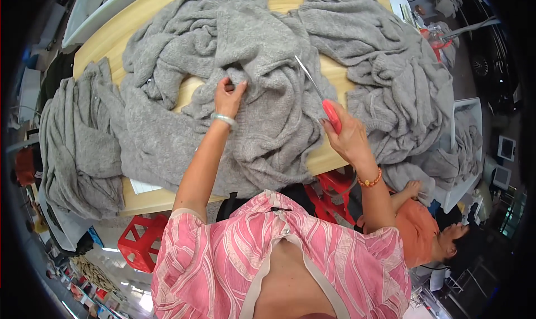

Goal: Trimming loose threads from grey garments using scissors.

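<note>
A grey knitted garment [268, 104] lies bunched on the table in front of me. My left hand [228, 96], with a pale bangle at its wrist, is closed on a fold of this knit, thumb and fingertips pinched together. My right hand [349, 135], wearing an orange bead bracelet, grips red-handled scissors [330, 113]. Their long, thin metal blades look closed and point up and left over the garment's right part. A gap separates the blade tip from my left hand.
More grey knits are heaped on the wooden table [329, 161], at left [78, 146] and right [399, 90]. A white bin [472, 109] with grey knits stands at the right. Red stools [142, 243] sit below the table edge. Another person in an orange top [416, 229] is close by at right.
</note>
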`<state>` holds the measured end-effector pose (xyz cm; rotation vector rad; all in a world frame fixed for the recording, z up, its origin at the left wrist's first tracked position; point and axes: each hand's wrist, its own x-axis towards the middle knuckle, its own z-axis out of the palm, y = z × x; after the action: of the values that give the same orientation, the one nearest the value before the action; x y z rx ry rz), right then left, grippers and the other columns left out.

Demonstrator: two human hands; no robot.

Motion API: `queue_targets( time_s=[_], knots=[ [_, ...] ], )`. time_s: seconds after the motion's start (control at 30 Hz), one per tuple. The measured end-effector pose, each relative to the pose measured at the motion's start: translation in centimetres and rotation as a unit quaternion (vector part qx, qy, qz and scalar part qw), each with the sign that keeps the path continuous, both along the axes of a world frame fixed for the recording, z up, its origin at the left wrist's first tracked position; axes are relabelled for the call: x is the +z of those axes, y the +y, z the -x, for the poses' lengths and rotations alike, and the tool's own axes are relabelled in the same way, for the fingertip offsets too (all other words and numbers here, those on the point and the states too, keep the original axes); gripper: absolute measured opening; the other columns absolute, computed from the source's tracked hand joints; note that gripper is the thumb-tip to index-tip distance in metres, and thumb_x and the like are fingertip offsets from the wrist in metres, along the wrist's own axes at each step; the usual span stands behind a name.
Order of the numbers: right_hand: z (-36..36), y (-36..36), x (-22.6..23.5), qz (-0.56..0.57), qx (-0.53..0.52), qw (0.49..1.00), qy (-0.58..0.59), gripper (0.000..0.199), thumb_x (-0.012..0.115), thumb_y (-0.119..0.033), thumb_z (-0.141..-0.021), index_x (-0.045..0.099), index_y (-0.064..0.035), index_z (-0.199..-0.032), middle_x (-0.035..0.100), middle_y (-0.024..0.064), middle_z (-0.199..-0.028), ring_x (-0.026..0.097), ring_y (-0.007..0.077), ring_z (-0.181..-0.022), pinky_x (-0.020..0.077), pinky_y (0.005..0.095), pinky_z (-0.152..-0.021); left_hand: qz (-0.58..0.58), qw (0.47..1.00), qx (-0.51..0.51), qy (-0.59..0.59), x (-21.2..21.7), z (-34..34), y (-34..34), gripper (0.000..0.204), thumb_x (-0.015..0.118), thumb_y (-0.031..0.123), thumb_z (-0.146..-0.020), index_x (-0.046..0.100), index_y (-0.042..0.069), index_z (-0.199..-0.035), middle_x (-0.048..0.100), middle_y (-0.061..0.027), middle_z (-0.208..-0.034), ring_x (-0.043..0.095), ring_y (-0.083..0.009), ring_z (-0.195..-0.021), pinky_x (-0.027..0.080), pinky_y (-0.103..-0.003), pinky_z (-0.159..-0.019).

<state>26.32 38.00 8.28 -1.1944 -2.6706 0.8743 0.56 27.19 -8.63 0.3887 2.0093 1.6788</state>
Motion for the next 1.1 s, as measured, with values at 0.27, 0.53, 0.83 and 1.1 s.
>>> queue_targets(
  time_s=[0.27, 0.53, 0.83, 1.1],
  knots=[
    [8.0, 5.3, 2.7, -0.104, 0.058, 0.989, 0.087, 0.046, 0.067, -0.024, -0.08, 0.051, -0.0102, -0.121, 0.064, 0.0184, -0.096, 0.06, 0.0394, -0.089, 0.0488, 0.0445, -0.074, -0.153, 0.913, -0.319, 0.202, 10.2, -5.9, 1.2, 0.009, 0.058, 0.001, -0.078, 0.063, 0.006, -0.082, 0.06, -0.0081, -0.077, 0.056, -0.0168, -0.068, 0.045, -0.027, -0.062],
    [18.1, 2.2, -7.0, -0.156, 0.19, 0.969, -0.015, 0.062, 0.077, -0.034, -0.069, 0.048, -0.0045, -0.115, 0.06, 0.0168, -0.094, 0.063, 0.0361, -0.082, 0.0516, 0.0416, -0.069, -0.003, 0.759, -0.604, 0.245, 4.6, -16.2, -7.3, 0.033, 0.062, 0.005, -0.07, 0.059, 0.005, -0.103, 0.055, -0.0155, -0.093, 0.05, -0.0347, -0.092, 0.044, -0.04, -0.083],
    [19.4, 2.4, -11.8, -0.008, 0.152, 0.988, 0.008, 0.032, 0.056, -0.006, -0.076, 0.051, -0.0028, -0.107, 0.063, 0.0216, -0.092, 0.063, 0.0358, -0.083, 0.0502, 0.0436, -0.067, 0.082, 0.88, -0.421, 0.204, 4.0, -13.6, -11.2, 0.056, 0.057, -0.003, -0.072, 0.044, 0.004, -0.126, 0.05, -0.0223, -0.101, 0.05, -0.0435, -0.101, 0.044, -0.047, -0.087],
    [8.6, 19.1, 3.6, -0.148, -0.086, 0.945, 0.277, 0.04, 0.067, -0.017, -0.074, 0.057, -0.0034, -0.109, 0.063, 0.0062, -0.079, 0.058, 0.014, -0.07, 0.0489, 0.0331, -0.063, 0.111, 0.834, -0.132, 0.525, 11.0, -1.2, -13.3, 0.047, 0.055, -0.01, -0.064, 0.059, 0.003, -0.11, 0.058, -0.0171, -0.088, 0.055, -0.0365, -0.077, 0.045, -0.044, -0.068]
  ],
)
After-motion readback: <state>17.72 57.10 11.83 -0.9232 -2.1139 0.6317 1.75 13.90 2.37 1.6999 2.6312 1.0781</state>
